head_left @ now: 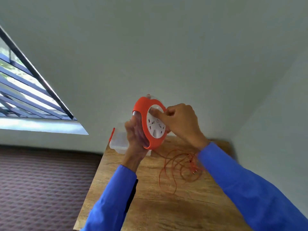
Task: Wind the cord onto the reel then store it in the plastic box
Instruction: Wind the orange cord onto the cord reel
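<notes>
Above the wooden worktop [150, 205], both hands hold an orange cord reel [150, 124] up in the air, tilted, its white socket face turned toward the camera. Left hand [135, 139] grip wraps the reel's rim from behind and below. Right hand [180, 122] grip is closed at the white face, fingers pinched near its upper edge. Orange cord [173, 165] lies in loose loops on the worktop beneath, plug [194, 171] at the right. Clear plastic box [119, 140] sits on the worktop's far left corner, behind the left hand. Blue sleeves [241, 184] cover both forearms.
</notes>
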Tool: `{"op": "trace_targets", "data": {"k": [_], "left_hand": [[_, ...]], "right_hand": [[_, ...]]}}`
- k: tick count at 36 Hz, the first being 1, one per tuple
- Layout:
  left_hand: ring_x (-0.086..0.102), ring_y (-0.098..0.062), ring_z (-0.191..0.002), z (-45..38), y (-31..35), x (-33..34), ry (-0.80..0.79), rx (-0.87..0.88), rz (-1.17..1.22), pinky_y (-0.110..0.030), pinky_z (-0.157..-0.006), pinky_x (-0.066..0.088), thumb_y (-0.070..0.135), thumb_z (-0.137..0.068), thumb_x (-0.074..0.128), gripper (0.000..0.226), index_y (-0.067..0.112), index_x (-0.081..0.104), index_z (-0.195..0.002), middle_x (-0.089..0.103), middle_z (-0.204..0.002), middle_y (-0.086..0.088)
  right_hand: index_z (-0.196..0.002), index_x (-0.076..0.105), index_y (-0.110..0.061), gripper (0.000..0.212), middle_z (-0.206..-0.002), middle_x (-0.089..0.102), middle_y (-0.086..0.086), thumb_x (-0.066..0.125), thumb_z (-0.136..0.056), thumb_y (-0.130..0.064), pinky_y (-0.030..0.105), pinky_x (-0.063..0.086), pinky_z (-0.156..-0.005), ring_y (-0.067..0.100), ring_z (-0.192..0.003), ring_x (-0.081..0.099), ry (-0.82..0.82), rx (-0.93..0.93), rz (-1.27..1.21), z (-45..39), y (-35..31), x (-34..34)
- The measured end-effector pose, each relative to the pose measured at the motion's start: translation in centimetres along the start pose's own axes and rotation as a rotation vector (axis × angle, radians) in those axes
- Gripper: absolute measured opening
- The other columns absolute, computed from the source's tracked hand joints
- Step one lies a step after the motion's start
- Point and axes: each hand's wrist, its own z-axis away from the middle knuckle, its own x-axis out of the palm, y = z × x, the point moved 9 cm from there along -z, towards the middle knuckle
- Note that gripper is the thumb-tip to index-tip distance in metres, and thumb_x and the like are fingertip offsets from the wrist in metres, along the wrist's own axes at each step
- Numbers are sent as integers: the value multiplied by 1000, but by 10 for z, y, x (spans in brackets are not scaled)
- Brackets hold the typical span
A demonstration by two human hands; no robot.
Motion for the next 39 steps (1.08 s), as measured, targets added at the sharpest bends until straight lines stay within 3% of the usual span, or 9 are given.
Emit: {"op": "trace_targets", "data": {"k": [7,10,13,17,20,23,30,35,39], "left_hand": [[74,-22,-103,-10,41,42,-123,73,-101,-37,-88,60,80,-81,66,79,25,75,-136,78,-114,-5],[75,-29,-107,-14,43,40,-113,43,1,-41,-88,64,79,-70,81,99,14,68,-143,77,-121,-13],[74,-30,-118,-11,46,39,-137,73,-15,-43,-93,64,78,-77,76,92,21,66,-147,76,-130,-11],[71,-37,-119,-7,44,34,-118,77,43,-47,-90,65,73,-81,77,121,4,28,-167,71,-135,-19],[74,-36,-117,-4,46,33,-141,101,83,-47,-86,66,71,-86,74,104,10,41,-164,72,-135,-18],[75,-35,-116,-3,47,36,-159,68,105,-47,-86,66,71,-85,74,85,19,61,-152,74,-134,-17],[76,-33,-109,-14,50,37,-148,40,68,-44,-84,67,72,-70,87,121,6,39,-159,75,-125,-17],[76,-32,-107,-14,45,34,-70,-14,58,-43,-86,66,78,-58,90,117,11,59,-149,76,-123,-17],[79,-28,-103,-6,39,40,-110,-25,-6,-41,-86,67,78,-57,90,90,21,82,-126,80,-116,-13]], "right_hand": [[-63,79,-4,66,-47,66,7,60,-102,-54,12,31,-38,6,-35,49,-231,178,-447,-13,-14,-10],[-66,80,-16,57,-54,71,2,58,-105,-52,11,44,-50,6,-43,62,-56,-71,-242,-12,-40,-39],[-98,78,-26,23,-79,75,-12,68,-99,-47,20,51,-57,1,-57,63,68,-361,14,1,-69,-61],[-146,53,-37,57,-135,59,-12,71,-92,-47,19,59,-69,3,-78,64,-74,-627,387,26,-80,-42],[-158,39,-41,67,-151,53,-8,65,-97,-47,28,64,-71,11,-80,70,-104,-688,483,33,-79,-34],[-160,38,-37,69,-148,59,-2,66,-98,-48,30,64,-63,12,-70,69,-54,-749,545,34,-81,-35],[-157,47,-29,70,-132,70,11,74,-95,-46,29,58,-51,20,-60,66,39,-969,608,35,-91,-43],[-159,45,-33,65,-136,67,15,66,-100,-49,39,63,-54,27,-68,73,-13,-1008,644,33,-89,-43],[-150,59,-29,59,-127,70,19,76,-95,-44,32,60,-49,25,-62,70,40,-1095,672,44,-84,-38]]}}
